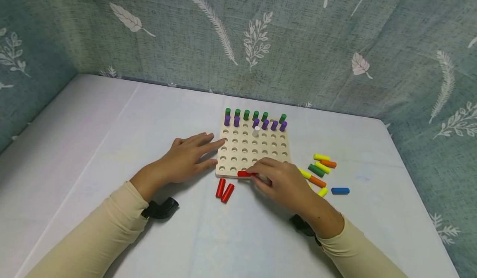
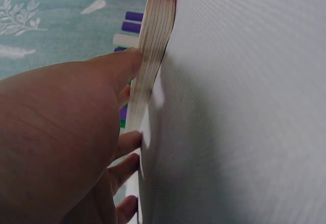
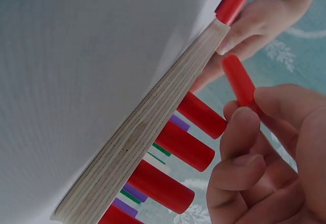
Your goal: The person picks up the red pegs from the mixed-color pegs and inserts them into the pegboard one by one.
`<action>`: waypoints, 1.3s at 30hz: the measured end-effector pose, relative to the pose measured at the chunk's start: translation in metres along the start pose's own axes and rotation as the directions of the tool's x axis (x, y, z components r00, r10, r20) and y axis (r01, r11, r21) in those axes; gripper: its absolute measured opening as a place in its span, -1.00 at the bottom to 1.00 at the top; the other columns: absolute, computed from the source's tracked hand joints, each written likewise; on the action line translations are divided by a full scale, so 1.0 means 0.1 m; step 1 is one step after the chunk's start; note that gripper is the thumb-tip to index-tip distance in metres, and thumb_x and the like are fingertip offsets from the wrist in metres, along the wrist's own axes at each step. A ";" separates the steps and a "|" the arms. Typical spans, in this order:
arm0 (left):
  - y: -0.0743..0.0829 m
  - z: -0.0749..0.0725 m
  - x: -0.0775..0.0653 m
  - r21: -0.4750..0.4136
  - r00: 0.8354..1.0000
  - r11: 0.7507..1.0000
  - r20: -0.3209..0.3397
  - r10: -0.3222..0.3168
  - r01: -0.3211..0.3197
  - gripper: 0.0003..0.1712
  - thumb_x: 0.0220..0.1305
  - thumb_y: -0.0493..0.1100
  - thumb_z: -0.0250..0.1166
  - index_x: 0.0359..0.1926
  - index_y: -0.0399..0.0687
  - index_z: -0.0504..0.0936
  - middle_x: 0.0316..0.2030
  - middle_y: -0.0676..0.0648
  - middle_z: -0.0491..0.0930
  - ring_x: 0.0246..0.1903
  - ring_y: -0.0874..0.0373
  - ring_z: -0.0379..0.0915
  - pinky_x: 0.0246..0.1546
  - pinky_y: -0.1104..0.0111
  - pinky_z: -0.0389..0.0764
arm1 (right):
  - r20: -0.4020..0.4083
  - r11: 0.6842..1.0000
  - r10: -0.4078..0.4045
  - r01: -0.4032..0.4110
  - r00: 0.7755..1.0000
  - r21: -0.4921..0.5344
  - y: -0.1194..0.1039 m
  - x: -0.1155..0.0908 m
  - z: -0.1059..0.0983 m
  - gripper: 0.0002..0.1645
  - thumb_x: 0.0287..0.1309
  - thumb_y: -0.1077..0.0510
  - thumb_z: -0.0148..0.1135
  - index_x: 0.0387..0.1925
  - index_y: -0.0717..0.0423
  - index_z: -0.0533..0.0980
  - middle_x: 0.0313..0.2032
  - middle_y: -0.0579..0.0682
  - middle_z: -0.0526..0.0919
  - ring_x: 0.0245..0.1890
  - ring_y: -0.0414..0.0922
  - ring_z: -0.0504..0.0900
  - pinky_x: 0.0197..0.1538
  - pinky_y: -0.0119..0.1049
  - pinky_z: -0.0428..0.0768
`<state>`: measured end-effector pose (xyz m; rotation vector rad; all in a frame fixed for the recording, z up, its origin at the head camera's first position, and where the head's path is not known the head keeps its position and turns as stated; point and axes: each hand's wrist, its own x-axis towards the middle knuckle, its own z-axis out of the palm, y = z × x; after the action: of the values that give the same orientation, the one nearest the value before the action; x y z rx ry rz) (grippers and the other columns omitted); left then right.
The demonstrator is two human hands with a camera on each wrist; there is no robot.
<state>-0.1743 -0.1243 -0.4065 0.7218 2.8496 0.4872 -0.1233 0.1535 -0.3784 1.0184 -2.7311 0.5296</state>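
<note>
A pale wooden pegboard (image 1: 234, 172) with rows of round holes lies on the table. Between thumb and fingertips my right hand (image 1: 285, 182) pinches a red peg (image 3: 238, 80), tilted above the board's near edge. Several red pegs (image 3: 170, 187) stand in the near row in the right wrist view; my right hand covers them in the head view. With fingers spread, my left hand (image 1: 188, 155) touches the board's left edge. Green pegs (image 1: 246, 114) and purple pegs (image 1: 265, 124) stand in the two far rows, each row with a gap. A white peg (image 1: 256, 131) stands just before them.
Two loose red pegs (image 1: 227, 193) lie in front of the board. At its right are scattered yellow pegs (image 1: 321, 157), orange pegs (image 1: 318, 182), a green peg (image 1: 316, 170) and a blue peg (image 1: 340, 191). Patterned cloth (image 1: 167, 37) rises behind the table.
</note>
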 end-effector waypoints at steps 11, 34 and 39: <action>0.00 -0.01 0.00 0.004 1.000 1.000 -0.005 0.000 0.000 -0.25 0.40 0.22 0.19 0.53 0.42 0.16 0.52 -0.12 0.18 0.53 -0.11 0.04 0.22 -0.13 0.20 | -0.058 1.000 0.014 -0.013 0.998 0.019 0.01 0.02 -0.01 -0.78 0.17 0.16 0.44 -0.12 -0.04 0.72 -0.18 -0.10 0.76 -0.24 -0.20 0.72 -0.19 -0.36 0.69; 0.02 -0.02 -0.02 -0.008 1.000 1.000 0.003 -0.006 0.006 -0.26 0.41 0.21 0.18 0.53 0.42 0.16 0.53 -0.12 0.16 0.53 -0.12 0.03 0.21 -0.13 0.19 | -0.018 0.999 0.047 -0.047 0.999 -0.012 -0.01 0.10 0.00 -0.72 0.12 0.18 0.48 -0.09 -0.03 0.71 -0.19 -0.13 0.77 -0.17 -0.19 0.75 -0.08 -0.32 0.70; 0.02 -0.01 -0.02 -0.006 1.000 1.000 0.008 -0.007 0.007 -0.26 0.42 0.21 0.17 0.54 0.44 0.14 0.54 -0.10 0.14 0.54 -0.11 0.01 0.22 -0.13 0.18 | -0.037 0.998 0.055 -0.056 0.998 -0.025 -0.02 0.09 0.00 -0.74 0.09 0.17 0.50 -0.13 -0.03 0.71 -0.23 -0.13 0.77 -0.21 -0.20 0.75 -0.12 -0.33 0.70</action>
<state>-0.1716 -0.1241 -0.4044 0.7106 2.8409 0.4899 -0.1293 0.1468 -0.3751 0.9201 -2.7336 0.5143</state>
